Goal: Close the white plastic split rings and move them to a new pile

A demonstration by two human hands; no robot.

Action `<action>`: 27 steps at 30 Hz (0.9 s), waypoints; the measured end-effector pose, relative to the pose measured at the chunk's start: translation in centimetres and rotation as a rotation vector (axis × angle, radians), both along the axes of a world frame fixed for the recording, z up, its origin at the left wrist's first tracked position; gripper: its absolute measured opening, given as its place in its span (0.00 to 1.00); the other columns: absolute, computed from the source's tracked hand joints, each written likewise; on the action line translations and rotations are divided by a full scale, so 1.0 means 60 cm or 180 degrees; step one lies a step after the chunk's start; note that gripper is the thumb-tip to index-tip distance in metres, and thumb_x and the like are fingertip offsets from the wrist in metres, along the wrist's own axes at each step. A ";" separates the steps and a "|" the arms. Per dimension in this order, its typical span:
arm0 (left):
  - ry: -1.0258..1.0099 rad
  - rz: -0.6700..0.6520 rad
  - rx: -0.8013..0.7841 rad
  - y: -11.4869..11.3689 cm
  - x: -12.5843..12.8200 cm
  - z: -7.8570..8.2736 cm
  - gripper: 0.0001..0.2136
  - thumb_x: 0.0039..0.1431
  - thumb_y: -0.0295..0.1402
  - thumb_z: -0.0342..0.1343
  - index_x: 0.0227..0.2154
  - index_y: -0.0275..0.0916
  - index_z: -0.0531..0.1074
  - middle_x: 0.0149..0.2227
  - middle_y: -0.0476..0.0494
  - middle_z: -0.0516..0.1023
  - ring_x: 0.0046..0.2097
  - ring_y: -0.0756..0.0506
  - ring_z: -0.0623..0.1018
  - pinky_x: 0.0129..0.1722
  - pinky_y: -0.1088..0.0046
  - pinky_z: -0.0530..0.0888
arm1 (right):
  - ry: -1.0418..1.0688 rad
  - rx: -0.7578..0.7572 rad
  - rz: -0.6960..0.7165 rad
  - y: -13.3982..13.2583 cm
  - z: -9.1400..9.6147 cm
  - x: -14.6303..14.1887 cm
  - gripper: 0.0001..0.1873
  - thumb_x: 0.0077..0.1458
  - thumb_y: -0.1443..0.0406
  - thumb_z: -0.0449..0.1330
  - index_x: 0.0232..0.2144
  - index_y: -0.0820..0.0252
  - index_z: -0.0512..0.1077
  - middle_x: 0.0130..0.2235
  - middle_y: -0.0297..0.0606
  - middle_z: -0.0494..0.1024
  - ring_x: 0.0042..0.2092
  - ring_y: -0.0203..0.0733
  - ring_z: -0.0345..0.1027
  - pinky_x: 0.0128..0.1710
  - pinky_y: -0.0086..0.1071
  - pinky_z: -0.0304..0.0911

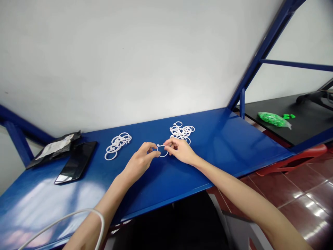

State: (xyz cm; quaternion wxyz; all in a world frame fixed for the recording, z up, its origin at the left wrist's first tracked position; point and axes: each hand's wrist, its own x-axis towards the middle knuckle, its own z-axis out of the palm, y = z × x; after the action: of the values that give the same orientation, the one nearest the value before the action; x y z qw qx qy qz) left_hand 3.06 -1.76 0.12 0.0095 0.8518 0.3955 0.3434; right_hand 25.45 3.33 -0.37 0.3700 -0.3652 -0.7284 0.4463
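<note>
- The left hand point(140, 161) and right hand point(180, 151) meet on a single ring point(163, 151) mid-table, blocking the centre.
- Bare blue tabletop point(234, 146) lies open to their right, out to the edge.
- One heap of rings point(182, 132) sits just behind the right hand, another ring heap point(118, 144) beyond the left, with a clear strip between.
- A phone point(76, 161) and black packet point(54, 147) crowd the far left.
- A slanted blue frame bar point(260, 52) rises at the rear right.

ring point(163, 151) before pile point(182, 132); phone point(76, 161) far left

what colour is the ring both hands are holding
White: the ring, pinched between the left hand and the right hand, shows in the head view.
</note>
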 end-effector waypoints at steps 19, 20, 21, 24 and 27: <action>-0.1730 0.0444 -0.1667 0.007 0.024 -0.005 0.11 0.60 0.42 0.62 0.39 0.41 0.80 0.40 0.44 0.85 0.40 0.44 0.83 0.43 0.67 0.79 | -0.0451 0.0703 0.0225 -0.014 0.007 -0.002 0.10 0.65 0.58 0.60 0.40 0.56 0.77 0.36 0.34 0.82 0.35 0.37 0.74 0.36 0.31 0.66; -0.1830 0.0404 -0.1728 0.007 0.024 -0.006 0.11 0.59 0.42 0.62 0.40 0.41 0.80 0.40 0.43 0.85 0.40 0.43 0.83 0.43 0.66 0.79 | -0.0478 0.0747 0.0217 -0.014 0.007 -0.003 0.10 0.66 0.58 0.60 0.40 0.56 0.77 0.36 0.34 0.82 0.35 0.37 0.73 0.36 0.31 0.66; -0.1946 0.0362 -0.1801 0.007 0.024 -0.006 0.12 0.58 0.42 0.63 0.40 0.41 0.80 0.40 0.43 0.84 0.40 0.43 0.83 0.43 0.66 0.79 | -0.0484 0.0785 0.0194 -0.014 0.008 -0.003 0.10 0.66 0.58 0.60 0.39 0.56 0.77 0.37 0.34 0.82 0.35 0.37 0.73 0.37 0.31 0.66; -0.2258 0.0281 -0.1976 0.008 0.024 -0.008 0.15 0.55 0.43 0.66 0.41 0.39 0.79 0.40 0.42 0.84 0.40 0.43 0.83 0.44 0.65 0.80 | -0.0437 0.0854 0.0107 -0.016 0.010 -0.003 0.08 0.66 0.60 0.60 0.39 0.56 0.77 0.37 0.34 0.81 0.35 0.37 0.72 0.37 0.31 0.66; -0.2330 0.0318 -0.1981 0.009 0.024 -0.012 0.15 0.54 0.43 0.67 0.40 0.39 0.78 0.39 0.42 0.84 0.40 0.43 0.83 0.43 0.65 0.80 | -0.0415 0.0926 0.0079 -0.017 0.010 -0.003 0.07 0.66 0.61 0.60 0.38 0.56 0.77 0.37 0.34 0.81 0.36 0.37 0.72 0.38 0.31 0.65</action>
State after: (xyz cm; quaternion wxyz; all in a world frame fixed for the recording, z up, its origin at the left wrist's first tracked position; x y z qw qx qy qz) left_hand 4.50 -1.25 -0.59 0.3859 0.6117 0.4906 0.4860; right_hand 25.25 2.32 0.26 0.3653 -0.3269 -0.8123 0.3160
